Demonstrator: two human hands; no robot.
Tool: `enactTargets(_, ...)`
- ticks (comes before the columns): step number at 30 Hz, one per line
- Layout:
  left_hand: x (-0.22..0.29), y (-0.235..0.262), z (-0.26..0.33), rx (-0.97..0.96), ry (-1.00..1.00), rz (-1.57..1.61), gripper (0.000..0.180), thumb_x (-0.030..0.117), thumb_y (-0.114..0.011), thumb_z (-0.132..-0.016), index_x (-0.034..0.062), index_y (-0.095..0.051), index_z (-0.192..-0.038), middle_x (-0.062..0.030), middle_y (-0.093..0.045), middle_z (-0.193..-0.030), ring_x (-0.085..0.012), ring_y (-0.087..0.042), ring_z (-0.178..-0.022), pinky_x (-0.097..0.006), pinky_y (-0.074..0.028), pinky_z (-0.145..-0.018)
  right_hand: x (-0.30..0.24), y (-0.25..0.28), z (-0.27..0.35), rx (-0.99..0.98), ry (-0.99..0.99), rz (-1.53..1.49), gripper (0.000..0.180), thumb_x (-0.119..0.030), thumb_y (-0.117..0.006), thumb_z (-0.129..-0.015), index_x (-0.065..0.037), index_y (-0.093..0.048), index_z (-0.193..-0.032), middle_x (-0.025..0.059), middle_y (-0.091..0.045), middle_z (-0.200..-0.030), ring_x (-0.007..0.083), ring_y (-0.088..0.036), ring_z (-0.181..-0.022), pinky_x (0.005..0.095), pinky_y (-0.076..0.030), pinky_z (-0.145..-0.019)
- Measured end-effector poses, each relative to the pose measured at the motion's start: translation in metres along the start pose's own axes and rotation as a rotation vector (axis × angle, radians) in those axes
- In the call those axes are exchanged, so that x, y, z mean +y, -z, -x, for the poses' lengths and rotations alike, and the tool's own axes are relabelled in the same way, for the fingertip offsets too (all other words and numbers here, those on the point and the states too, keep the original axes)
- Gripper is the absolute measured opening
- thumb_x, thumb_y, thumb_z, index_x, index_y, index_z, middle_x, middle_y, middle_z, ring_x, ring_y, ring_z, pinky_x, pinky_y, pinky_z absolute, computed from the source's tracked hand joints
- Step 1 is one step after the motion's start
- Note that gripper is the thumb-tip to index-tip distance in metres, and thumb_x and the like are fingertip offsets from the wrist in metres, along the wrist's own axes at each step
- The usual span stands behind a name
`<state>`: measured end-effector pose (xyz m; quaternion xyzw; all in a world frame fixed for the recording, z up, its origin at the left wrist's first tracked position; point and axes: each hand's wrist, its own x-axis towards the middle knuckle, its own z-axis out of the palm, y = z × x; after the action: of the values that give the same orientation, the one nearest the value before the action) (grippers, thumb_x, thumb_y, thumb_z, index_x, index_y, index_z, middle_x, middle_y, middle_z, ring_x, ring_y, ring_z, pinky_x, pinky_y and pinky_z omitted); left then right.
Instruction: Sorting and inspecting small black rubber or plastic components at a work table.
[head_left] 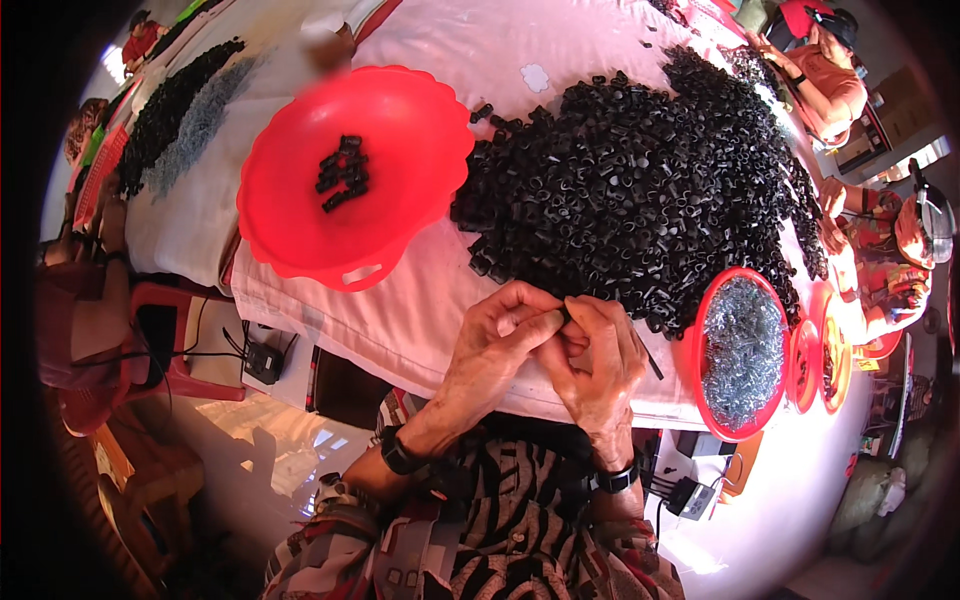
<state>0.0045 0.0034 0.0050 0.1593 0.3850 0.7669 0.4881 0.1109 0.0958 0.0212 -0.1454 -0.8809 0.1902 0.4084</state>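
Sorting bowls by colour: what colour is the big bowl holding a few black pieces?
Red bowl, clearest in the head view.

Two hands, the left hand [497,335] and the right hand [597,358], are seen at the table edge. One big red basin [400,190] with about ten black pieces [341,173] is counted. One red bowl [700,350] of metal parts [742,350] and two smaller red bowls [803,365] are counted. One large heap of black pieces [630,190], too many to count, is seen.

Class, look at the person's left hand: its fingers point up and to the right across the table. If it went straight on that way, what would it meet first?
The left hand would almost at once meet the right hand, which it already touches; beyond that lies the heap of small black parts. Depth is uncertain.
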Motion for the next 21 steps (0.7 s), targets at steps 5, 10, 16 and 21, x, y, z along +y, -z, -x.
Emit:
enactTargets(5, 0.0011, -0.001, 0.0006, -0.026, 0.046, 0.053, 0.012, 0.008, -0.059, -0.1, -0.0003, -0.062, -0.107, -0.0069, -0.066, -0.093, -0.0139, -0.066, -0.086, -0.03, -0.054, -0.084, -0.002, 0.0012, 0.0013, 0.02, -0.14, -0.101, 0.043, 0.0, -0.082, -0.072, -0.001, -0.062, -0.11, 0.0135, -0.065, -0.104, 0.0236, -0.065, -0.075, 0.0336, -0.056, -0.061)
enactTargets(10, 0.003, -0.0068, 0.0016, -0.012, 0.04, 0.128, 0.014, 0.011, -0.058, -0.101, -0.0014, -0.062, -0.106, -0.0067, -0.065, -0.092, -0.0137, -0.065, -0.086, -0.03, -0.054, -0.084, 0.0018, 0.0008, 0.0016, 0.072, -0.081, -0.069, 0.04, -0.001, -0.083, -0.072, -0.001, -0.062, -0.106, 0.0129, -0.064, -0.102, 0.0211, -0.063, -0.071, 0.032, -0.054, -0.058)
enactTargets(16, 0.0024, -0.0048, -0.0006, -0.017, 0.022, 0.124, 0.016, 0.012, -0.057, -0.101, -0.0027, -0.062, -0.105, -0.007, -0.066, -0.091, -0.0143, -0.065, -0.084, -0.031, -0.054, -0.083, 0.003, 0.0001, 0.0029, 0.087, -0.041, -0.02, 0.039, -0.002, -0.082, -0.073, -0.001, -0.061, -0.106, 0.0121, -0.063, -0.099, 0.0204, -0.061, -0.067, 0.033, -0.052, -0.057)
enactTargets(21, 0.0028, 0.0009, -0.0008, -0.041, 0.026, 0.02, 0.013, 0.009, -0.058, -0.1, -0.0021, -0.062, -0.106, -0.0084, -0.068, -0.09, -0.016, -0.068, -0.084, -0.032, -0.056, -0.082, 0.0011, 0.0012, 0.0045, 0.059, -0.024, -0.023, 0.04, -0.002, -0.082, -0.073, -0.001, -0.061, -0.107, 0.012, -0.063, -0.099, 0.0201, -0.062, -0.066, 0.0336, -0.052, -0.058)
